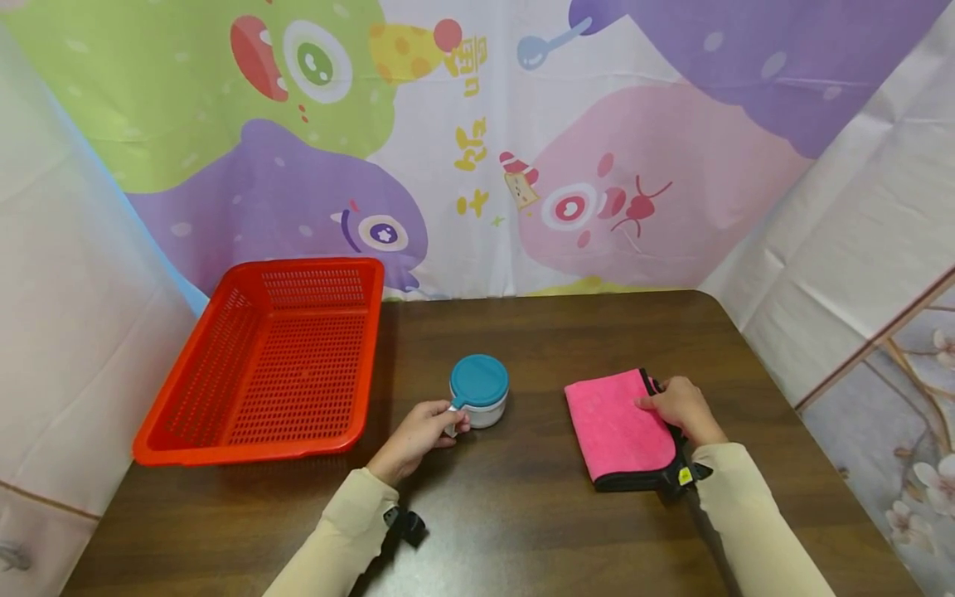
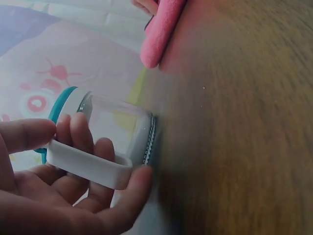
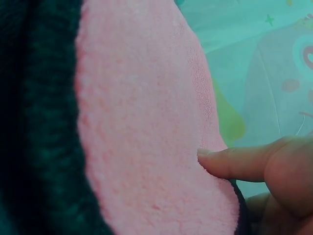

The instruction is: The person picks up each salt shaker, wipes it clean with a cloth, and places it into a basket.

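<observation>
A clear storage jar [image 1: 485, 414] with a teal lid [image 1: 480, 379] stands upright on the table, right of my left hand [image 1: 418, 439]. That hand grips its white handle [image 2: 90, 165], with fingers curled through the loop in the left wrist view. Farther right lies a folded pink towel [image 1: 619, 427] with black edging. My right hand [image 1: 685, 408] pinches the towel's right edge. In the right wrist view, the thumb [image 3: 234, 161] presses on the plush pink face, while the other fingers are mostly hidden behind the edge.
A red perforated plastic basket [image 1: 358, 410] sits at the left of the brown wooden table [image 1: 522, 531]. Behind the table hangs a curtain [image 1: 462, 249] with cartoon figures. Below the right forearm, a dark strip [image 1: 712, 539] runs toward the near edge.
</observation>
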### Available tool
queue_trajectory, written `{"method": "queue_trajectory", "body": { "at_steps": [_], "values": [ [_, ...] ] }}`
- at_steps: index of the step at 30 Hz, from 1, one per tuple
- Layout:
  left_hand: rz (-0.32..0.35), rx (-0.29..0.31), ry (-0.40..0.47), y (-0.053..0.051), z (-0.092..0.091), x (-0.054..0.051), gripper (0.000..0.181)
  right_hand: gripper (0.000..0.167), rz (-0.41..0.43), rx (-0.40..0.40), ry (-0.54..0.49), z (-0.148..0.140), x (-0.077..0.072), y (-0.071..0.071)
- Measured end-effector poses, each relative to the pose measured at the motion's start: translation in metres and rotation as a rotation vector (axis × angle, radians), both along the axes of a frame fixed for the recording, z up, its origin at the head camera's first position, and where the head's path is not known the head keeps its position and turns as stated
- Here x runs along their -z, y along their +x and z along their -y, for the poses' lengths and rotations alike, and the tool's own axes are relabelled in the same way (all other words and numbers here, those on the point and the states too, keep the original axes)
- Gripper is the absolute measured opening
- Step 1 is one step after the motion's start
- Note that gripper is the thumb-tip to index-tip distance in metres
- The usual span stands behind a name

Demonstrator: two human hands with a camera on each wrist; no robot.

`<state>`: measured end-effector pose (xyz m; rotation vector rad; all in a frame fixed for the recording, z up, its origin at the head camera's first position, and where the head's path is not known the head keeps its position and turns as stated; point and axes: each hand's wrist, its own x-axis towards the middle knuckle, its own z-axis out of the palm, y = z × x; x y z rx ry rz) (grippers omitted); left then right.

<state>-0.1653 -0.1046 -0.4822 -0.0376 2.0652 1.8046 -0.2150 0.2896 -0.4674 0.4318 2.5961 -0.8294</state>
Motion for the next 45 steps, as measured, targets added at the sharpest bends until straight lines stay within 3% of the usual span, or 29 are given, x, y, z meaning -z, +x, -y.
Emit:
{"method": "queue_trajectory", "body": {
  "at_steps": [6,20,27,31,36,39,45],
  "values": [
    [0.011,0.066,0.073,0.0000,0.0001,0.0007,0.016,0.071,-0.004,-0.002,-0.024,0.0002,-0.0005,-0.0001],
    [0.015,0.094,0.171,0.0002,0.0006,0.0007,0.017,0.068,-0.100,-0.029,-0.088,-0.0014,0.0018,0.0025],
    [-0.029,0.043,0.195,0.0025,-0.0008,-0.0016,0.018,0.063,-0.160,-0.045,-0.137,0.0003,-0.0027,0.0022],
    [-0.047,0.044,0.217,0.0035,-0.0015,-0.0018,0.020,0.056,-0.183,-0.021,-0.144,0.0010,-0.0028,0.0013],
    [-0.077,0.038,0.251,0.0041,-0.0014,0.0006,0.022,0.065,-0.187,0.031,-0.160,0.0016,-0.0047,-0.0005],
    [-0.082,-0.002,0.275,0.0051,-0.0020,0.0015,0.023,0.070,-0.152,0.052,-0.198,0.0019,-0.0061,-0.0010],
    [-0.097,-0.111,0.321,0.0069,-0.0038,-0.0025,0.023,0.057,-0.127,0.043,-0.280,0.0039,-0.0077,0.0004]
  ]
}}
